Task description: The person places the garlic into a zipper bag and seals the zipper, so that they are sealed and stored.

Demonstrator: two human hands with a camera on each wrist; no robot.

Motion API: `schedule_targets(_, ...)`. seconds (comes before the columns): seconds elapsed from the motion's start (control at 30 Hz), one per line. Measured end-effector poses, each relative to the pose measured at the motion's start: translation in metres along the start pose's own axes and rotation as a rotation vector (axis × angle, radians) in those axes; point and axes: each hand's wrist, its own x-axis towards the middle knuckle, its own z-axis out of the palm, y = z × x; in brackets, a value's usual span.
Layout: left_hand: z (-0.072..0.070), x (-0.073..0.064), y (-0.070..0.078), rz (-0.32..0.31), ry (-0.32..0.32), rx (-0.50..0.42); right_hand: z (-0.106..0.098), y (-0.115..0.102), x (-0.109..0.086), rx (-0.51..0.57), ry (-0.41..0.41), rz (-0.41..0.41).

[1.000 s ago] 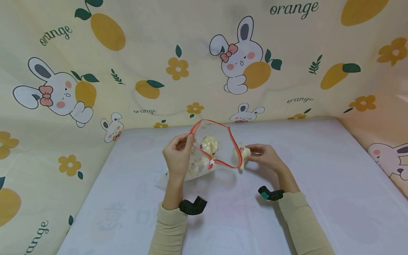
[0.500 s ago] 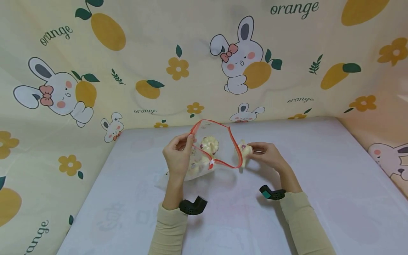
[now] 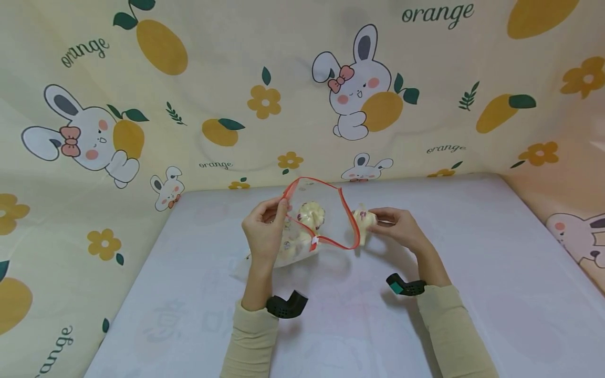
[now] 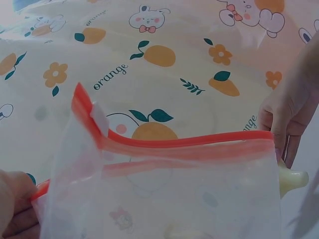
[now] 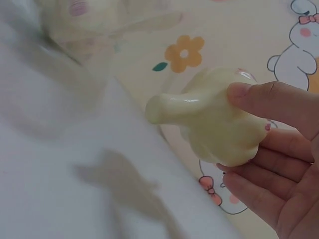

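My left hand [image 3: 263,231] pinches the red-edged mouth of a see-through zip bag [image 4: 194,191], which stands open toward the right in the head view. Inside it lies a cream garlic bulb [image 3: 312,214] with purple marks, and more pale shapes show dimly through the bag's wall. Just right of the mouth, my right hand [image 3: 399,230] holds another garlic bulb [image 5: 219,122] between thumb and fingers. Its smooth, shiny surface and thick stem [image 5: 172,108] face the right wrist camera. In the left wrist view, the bag's edge partly covers this bulb.
A white-covered table [image 3: 350,325] runs back to a cream curtain [image 3: 212,79] printed with rabbits and oranges. The same printed cloth hangs at both sides. A white zip slider [image 3: 314,240] sits on the bag's red edge.
My right hand has shifted slightly to the right and up in the head view, carrying the garlic bulb a little away from the bag's mouth. The left hand and bag stay put.
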Motion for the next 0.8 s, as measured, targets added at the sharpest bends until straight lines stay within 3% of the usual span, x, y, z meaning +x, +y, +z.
schedule_targets(0.43, 0.001, 0.0, 0.0, 0.001, 0.0, 0.008, -0.004, -0.011, -0.004, -0.056, 0.015, -0.013)
schedule_targets(0.8, 0.001, -0.001, 0.001, -0.002, 0.002, 0.03, -0.007, -0.016, -0.006, -0.004, 0.036, -0.022)
